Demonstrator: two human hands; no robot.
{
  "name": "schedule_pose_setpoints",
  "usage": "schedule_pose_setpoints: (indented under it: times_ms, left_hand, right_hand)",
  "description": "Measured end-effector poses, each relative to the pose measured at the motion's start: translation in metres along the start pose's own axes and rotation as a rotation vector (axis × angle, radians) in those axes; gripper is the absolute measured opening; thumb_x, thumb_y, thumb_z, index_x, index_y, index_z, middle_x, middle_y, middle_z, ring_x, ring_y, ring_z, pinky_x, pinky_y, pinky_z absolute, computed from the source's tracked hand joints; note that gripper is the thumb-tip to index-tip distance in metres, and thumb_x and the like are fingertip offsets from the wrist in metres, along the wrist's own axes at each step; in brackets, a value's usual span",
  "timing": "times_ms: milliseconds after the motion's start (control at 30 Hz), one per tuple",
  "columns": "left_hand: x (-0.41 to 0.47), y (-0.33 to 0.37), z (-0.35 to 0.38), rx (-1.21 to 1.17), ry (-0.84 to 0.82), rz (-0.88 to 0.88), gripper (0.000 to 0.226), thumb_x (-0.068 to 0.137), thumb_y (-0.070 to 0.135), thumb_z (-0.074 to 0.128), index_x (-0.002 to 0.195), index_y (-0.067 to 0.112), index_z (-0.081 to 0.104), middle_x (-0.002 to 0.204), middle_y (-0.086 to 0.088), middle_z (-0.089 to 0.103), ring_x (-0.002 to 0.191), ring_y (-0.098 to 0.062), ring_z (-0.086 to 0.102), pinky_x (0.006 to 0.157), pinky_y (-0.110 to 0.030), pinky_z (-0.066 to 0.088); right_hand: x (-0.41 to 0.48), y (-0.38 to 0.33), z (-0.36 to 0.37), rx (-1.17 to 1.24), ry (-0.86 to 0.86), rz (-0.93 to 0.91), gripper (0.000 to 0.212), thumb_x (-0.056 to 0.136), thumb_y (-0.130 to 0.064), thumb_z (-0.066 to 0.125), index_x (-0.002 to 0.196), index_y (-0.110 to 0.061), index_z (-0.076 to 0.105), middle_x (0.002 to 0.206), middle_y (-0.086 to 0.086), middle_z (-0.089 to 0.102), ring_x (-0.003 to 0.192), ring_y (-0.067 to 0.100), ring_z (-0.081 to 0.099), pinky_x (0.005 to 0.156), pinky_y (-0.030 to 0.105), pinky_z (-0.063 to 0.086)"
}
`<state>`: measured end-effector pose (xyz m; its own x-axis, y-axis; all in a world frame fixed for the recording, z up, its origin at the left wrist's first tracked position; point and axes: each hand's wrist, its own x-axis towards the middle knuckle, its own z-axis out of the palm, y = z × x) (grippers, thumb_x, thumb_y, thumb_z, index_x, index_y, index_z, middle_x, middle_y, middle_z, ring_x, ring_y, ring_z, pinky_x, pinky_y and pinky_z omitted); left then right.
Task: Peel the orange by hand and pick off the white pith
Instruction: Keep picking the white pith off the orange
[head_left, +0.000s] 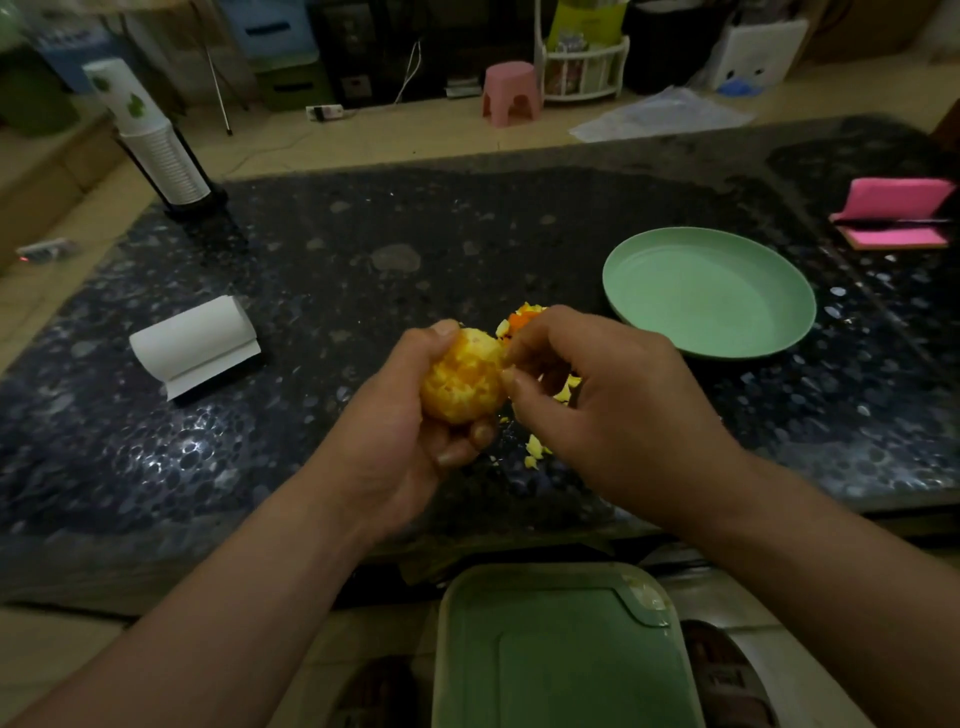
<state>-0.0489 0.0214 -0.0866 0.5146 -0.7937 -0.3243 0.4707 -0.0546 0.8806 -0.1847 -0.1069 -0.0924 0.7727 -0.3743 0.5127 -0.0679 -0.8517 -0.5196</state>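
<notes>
Above the table's (311, 270) near edge, a left hand (405, 421) held the mostly peeled orange (462, 379), fingers (480, 434) curled round it, while the right hand (597, 395) pinched pith (505, 365) at its side. Small, shallow plucks, turning the fruit, would likely spare the segments.

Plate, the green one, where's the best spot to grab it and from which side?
Take the plate by its near left rim, coming in from the left with the right hand. It lies flat, shallow and empty, with a raised lip, so a thumb over the lip and fingers under should hold. That hand pinches at the orange.
</notes>
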Motion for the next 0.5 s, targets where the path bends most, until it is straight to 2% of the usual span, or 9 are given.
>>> schedule_pose_setpoints:
  times_ms: [100,167,267,400,500]
  left_hand:
    - [0.0016,-0.0040,0.0030,0.085,0.047,0.030,0.038,0.105,0.042,0.051,0.120,0.009,0.058,0.087,-0.014,0.065,0.058,-0.018,0.055,0.041,-0.022,0.033]
    - [0.0029,-0.0065,0.0046,0.118,0.081,0.043,0.038,0.106,0.042,0.052,0.120,0.008,0.058,0.085,-0.012,0.065,0.059,-0.018,0.056,0.043,-0.024,0.036]
    - [0.0039,-0.0082,0.0057,0.154,0.098,0.060,0.037,0.107,0.041,0.050,0.119,0.007,0.058,0.086,-0.013,0.063,0.060,-0.017,0.055,0.044,-0.025,0.038]
    - [0.0019,-0.0064,0.0056,0.152,0.086,0.048,0.035,0.107,0.038,0.048,0.116,0.005,0.058,0.082,-0.013,0.062,0.055,-0.016,0.053,0.041,-0.024,0.034]
    - [-0.0004,-0.0041,0.0025,0.148,0.062,0.027,0.033,0.105,0.037,0.047,0.113,0.007,0.058,0.082,-0.013,0.061,0.053,-0.016,0.053,0.039,-0.023,0.029]
  right_hand:
    - [0.0013,0.0001,0.0014,-0.181,0.001,-0.094,0.009,0.097,-0.028,0.067,0.091,-0.021,0.067,0.081,-0.006,0.065,0.070,0.015,0.058,0.060,0.038,0.053]
    - [0.0033,-0.0015,0.0047,-0.255,0.001,-0.113,0.013,0.096,-0.027,0.062,0.085,-0.019,0.063,0.076,-0.003,0.062,0.065,0.018,0.053,0.055,0.041,0.051]
    - [0.0054,-0.0035,0.0084,-0.278,0.008,-0.099,0.014,0.093,-0.024,0.062,0.080,-0.020,0.056,0.072,-0.004,0.057,0.063,0.017,0.046,0.053,0.038,0.047]
    - [0.0069,-0.0033,0.0091,-0.227,0.036,-0.100,0.023,0.089,-0.017,0.067,0.079,-0.024,0.047,0.072,-0.009,0.047,0.064,0.014,0.041,0.056,0.032,0.034]
    - [0.0066,-0.0004,0.0092,-0.155,0.041,-0.105,0.022,0.089,-0.016,0.068,0.078,-0.024,0.050,0.072,-0.011,0.047,0.065,0.012,0.041,0.058,0.031,0.036]
